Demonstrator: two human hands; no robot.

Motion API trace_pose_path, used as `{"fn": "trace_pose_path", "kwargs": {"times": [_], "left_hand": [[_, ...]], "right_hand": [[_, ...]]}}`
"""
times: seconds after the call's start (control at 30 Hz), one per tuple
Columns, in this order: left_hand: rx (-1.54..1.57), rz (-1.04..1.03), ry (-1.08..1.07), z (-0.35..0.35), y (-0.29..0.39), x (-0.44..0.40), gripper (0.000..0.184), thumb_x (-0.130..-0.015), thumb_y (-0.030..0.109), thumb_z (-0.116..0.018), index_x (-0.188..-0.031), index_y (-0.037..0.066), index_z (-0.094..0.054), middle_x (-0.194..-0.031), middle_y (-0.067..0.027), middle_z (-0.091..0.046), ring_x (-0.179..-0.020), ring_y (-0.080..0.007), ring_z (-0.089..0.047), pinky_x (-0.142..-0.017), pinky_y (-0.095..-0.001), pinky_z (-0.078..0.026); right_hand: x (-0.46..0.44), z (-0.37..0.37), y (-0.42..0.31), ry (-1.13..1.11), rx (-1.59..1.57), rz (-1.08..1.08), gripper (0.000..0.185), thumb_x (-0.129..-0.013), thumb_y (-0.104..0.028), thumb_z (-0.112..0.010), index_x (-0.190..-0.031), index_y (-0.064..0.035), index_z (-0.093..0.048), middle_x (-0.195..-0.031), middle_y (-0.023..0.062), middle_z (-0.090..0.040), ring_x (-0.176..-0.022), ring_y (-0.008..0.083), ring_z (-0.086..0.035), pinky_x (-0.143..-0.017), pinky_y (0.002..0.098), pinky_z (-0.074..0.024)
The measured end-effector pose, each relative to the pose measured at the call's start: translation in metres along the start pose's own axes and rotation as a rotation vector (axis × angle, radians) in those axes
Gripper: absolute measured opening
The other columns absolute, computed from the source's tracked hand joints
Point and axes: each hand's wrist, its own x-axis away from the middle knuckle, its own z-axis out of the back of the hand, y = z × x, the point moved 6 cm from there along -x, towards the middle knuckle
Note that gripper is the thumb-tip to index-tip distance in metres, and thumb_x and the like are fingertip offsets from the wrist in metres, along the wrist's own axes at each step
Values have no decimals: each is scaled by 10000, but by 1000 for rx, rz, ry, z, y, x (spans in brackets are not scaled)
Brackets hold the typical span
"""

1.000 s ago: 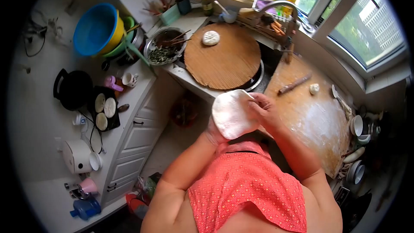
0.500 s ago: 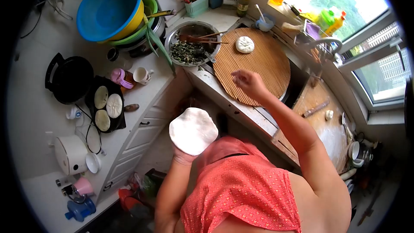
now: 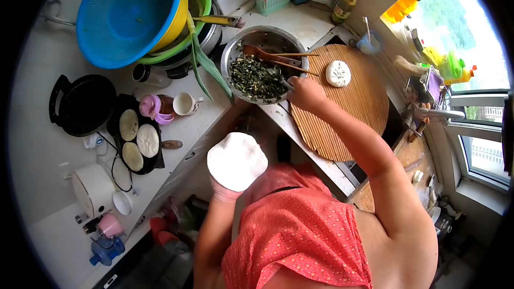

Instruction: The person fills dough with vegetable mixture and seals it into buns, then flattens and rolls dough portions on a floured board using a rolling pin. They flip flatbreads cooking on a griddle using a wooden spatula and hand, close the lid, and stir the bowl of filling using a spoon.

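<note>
At the metal bowl [image 3: 265,35], the right hand [image 3: 306,93] is showing an unclear grip, while the left hand [image 3: 224,192] is holding a dough round [image 3: 237,161] that could be sliding off if tilted.

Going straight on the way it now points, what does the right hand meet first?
Likely the chopped greens in the metal bowl, unless the right hand catches its rim first; depth there is unclear.

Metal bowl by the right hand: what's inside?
Chopped green mixture, with a brown utensil and chopsticks lying over it. The mixture hides the bottom of the bowl.
</note>
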Motion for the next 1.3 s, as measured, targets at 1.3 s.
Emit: {"fn": "trace_pose_path", "kwargs": {"times": [1.3], "left_hand": [[-103, 56, 78, -11, 17, -78, 217, -961, 302, -369, -918, 126, -488, -868, -31, -477, -841, -225, -495, -776, -395, -440]], "right_hand": [[-24, -31, -6, -24, -548, 428, 219, -929, -133, -521, -1044, -32, -678, -787, 99, -664, -686, 231, -619, -650, 363, -494]]}}
